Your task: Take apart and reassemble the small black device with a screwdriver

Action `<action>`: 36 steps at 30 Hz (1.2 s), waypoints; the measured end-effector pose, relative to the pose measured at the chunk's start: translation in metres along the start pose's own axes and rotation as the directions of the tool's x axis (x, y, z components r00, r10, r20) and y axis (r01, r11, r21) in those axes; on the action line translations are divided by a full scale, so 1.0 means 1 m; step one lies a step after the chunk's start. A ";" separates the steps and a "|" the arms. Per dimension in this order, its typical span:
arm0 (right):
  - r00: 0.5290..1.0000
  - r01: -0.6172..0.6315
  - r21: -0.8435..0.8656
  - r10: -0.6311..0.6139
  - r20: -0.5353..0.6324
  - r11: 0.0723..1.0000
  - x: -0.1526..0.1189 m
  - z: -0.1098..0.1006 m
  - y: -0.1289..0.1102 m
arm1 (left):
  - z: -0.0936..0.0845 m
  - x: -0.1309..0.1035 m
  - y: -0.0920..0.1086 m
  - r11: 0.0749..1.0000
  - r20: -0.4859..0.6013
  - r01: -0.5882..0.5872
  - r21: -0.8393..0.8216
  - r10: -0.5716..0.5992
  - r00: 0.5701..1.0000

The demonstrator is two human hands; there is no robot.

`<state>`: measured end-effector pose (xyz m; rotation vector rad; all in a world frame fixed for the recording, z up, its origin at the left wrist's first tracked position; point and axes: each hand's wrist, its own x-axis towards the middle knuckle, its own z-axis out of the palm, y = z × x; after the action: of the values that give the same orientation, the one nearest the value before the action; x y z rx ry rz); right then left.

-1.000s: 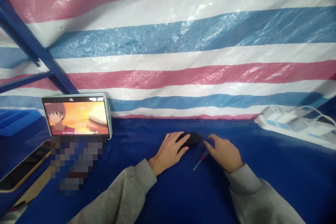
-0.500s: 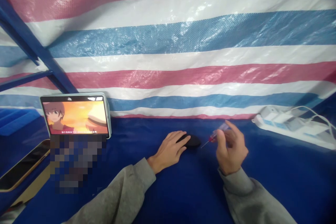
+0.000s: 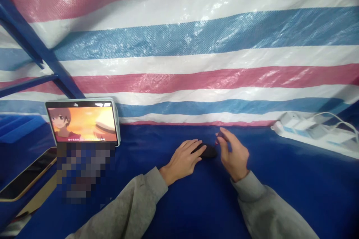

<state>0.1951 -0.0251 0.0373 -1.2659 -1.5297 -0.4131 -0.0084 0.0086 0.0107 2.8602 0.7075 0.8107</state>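
The left hand (image 3: 183, 158) lies over the near half of the black mouse (image 3: 208, 151), hiding that part of it. The small screwdriver (image 3: 218, 136) pinched in the right hand (image 3: 234, 155) shows only a dark handle end and a red spot; its shaft and tip, right beside the mouse, are too small to make out. Left of the mouse, a pixelated patch (image 3: 84, 173) conceals whatever sits below the tablet (image 3: 83, 122). Further left, the phone (image 3: 26, 177) is cut off by the picture's edge. Right of the mouse, the power strip (image 3: 314, 132) runs out of frame, its plugs blurred.
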 end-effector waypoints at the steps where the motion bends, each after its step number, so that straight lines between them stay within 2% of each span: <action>1: 1.000 0.027 0.011 -0.027 0.015 1.000 0.004 0.003 -0.001 | 0.000 0.000 0.000 1.000 -0.005 0.003 0.003 -0.003 1.000; 5: 0.997 0.065 0.030 -0.066 0.029 0.997 0.013 0.009 -0.004 | 0.002 -0.001 0.000 1.000 -0.027 0.020 0.008 -0.020 0.999; 9: 0.996 0.084 -0.005 -0.084 0.004 0.996 0.008 0.002 0.000 | 0.002 -0.001 -0.001 1.000 -0.011 0.005 0.024 -0.005 1.000; 16: 0.999 -0.014 -0.045 0.012 -0.048 0.999 -0.002 -0.003 0.009 | 0.001 0.000 0.000 1.000 -0.032 -0.004 0.019 0.004 0.999; 21: 1.000 0.003 -0.023 -0.004 -0.025 1.000 -0.005 -0.004 0.009 | 0.000 0.000 0.000 1.000 -0.025 -0.012 0.027 0.013 1.000; 25: 0.999 -0.031 0.009 0.032 -0.032 0.999 -0.004 -0.005 0.007 | 0.001 -0.001 0.000 0.999 -0.025 -0.012 0.032 0.013 1.000; 32: 0.980 0.023 0.074 -0.008 -0.197 0.997 0.000 -0.006 0.001 | 0.001 -0.002 -0.001 0.999 -0.022 -0.006 0.045 0.006 1.000; 34: 0.983 0.000 0.118 0.022 -0.181 0.993 0.000 -0.007 -0.002 | 0.001 -0.002 -0.002 0.998 -0.024 -0.007 0.058 0.008 1.000; 36: 0.993 -0.031 0.144 0.048 -0.111 0.989 -0.001 -0.008 -0.005 | 0.001 -0.001 -0.002 0.997 -0.025 -0.017 0.082 0.019 1.000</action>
<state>0.1945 -0.0341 0.0419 -1.1408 -1.4098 -0.3390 -0.0091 0.0097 0.0090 2.9378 0.7351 0.8416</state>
